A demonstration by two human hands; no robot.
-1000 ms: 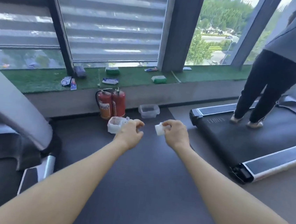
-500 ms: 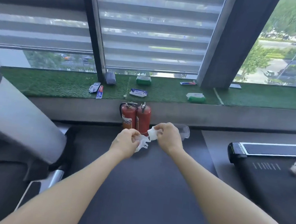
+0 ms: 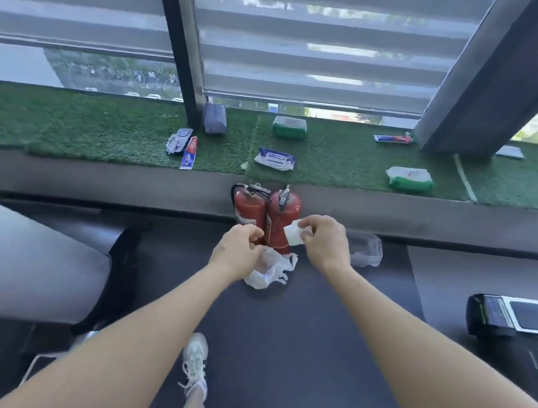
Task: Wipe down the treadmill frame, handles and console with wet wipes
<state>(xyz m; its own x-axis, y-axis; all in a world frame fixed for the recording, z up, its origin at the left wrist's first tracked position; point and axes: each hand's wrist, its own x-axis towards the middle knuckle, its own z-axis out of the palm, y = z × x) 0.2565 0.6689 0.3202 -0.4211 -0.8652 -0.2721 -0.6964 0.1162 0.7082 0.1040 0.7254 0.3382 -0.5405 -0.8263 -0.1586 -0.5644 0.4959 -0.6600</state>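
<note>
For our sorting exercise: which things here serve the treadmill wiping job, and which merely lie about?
For the job:
wipe in right hand
plastic bag in left hand
wipe packs
treadmill

Lying about:
fire extinguishers
tubes
clear tub

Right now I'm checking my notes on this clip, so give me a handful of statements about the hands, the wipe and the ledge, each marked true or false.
1. The right hand pinches a small folded white wipe. True.
2. The left hand grips a red toothpaste tube. False: it holds a crumpled thin white plastic bag.
3. Two red fire extinguishers stand side by side below the green artificial-grass ledge. True.
4. The white wipe is pressed against the grey treadmill frame. False: it is held in the air, apart from the frame.
5. A green-and-white wipes pack lies on the ledge. True.
</note>
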